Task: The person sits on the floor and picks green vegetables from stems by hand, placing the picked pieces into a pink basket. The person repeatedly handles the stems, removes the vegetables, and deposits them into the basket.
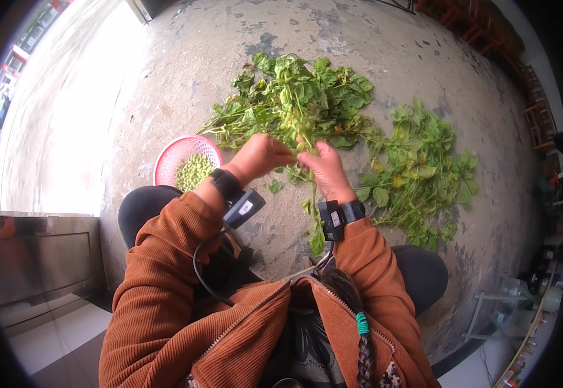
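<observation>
My right hand (326, 167) grips the green stem of a bean plant (286, 97), whose leaves and pods extend away from me. Close beside it, my left hand (264, 154) has its fingertips pinched at the same stem; whether a pod is between them is hidden. A heap of leafy bean plants (242, 116) lies on the floor beyond both hands. To the left, a round pink-and-white plastic basket (164, 162) holds shelled green beans (195, 170). A second pile of bean plants (407, 169) lies to the right.
The floor is worn concrete (189, 77). A metal-faced cabinet (43, 247) stands at the lower left. Wooden furniture (475, 22) lines the upper right, and a light folding stool frame (497, 296) stands at the lower right. A loose leaf (274, 186) lies near my hands.
</observation>
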### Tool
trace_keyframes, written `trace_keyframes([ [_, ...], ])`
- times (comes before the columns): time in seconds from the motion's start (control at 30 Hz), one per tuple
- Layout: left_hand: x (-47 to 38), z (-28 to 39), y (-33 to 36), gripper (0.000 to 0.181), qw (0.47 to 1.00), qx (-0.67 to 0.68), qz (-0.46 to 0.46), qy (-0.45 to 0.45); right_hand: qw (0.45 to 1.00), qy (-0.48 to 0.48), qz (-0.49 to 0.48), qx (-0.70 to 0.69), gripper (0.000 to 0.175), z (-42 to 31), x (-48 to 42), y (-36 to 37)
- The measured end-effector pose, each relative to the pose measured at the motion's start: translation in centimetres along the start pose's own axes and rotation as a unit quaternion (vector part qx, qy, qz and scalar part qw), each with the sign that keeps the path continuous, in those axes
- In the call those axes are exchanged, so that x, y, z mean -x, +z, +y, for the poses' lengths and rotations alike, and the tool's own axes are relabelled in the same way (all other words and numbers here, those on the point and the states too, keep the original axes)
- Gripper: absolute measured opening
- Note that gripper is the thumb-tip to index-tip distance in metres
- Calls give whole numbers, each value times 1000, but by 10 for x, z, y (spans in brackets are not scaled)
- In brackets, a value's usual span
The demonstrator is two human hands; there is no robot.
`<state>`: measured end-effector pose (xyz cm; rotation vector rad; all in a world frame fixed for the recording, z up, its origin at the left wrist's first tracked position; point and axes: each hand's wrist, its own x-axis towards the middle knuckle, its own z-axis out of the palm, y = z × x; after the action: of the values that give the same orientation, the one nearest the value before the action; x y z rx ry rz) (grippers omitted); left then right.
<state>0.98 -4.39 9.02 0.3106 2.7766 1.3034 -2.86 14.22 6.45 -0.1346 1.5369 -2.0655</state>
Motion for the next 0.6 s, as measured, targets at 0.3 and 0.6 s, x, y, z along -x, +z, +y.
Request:
trace_keyframes([
  [0.3,3,6,10,25,997,-60,10,41,999,-6,-32,-30,33,-10,-1,-6],
  [0.6,1,9,10,29,999,-32,-18,13,997,-9,-60,-48,35,-18,2,-8],
])
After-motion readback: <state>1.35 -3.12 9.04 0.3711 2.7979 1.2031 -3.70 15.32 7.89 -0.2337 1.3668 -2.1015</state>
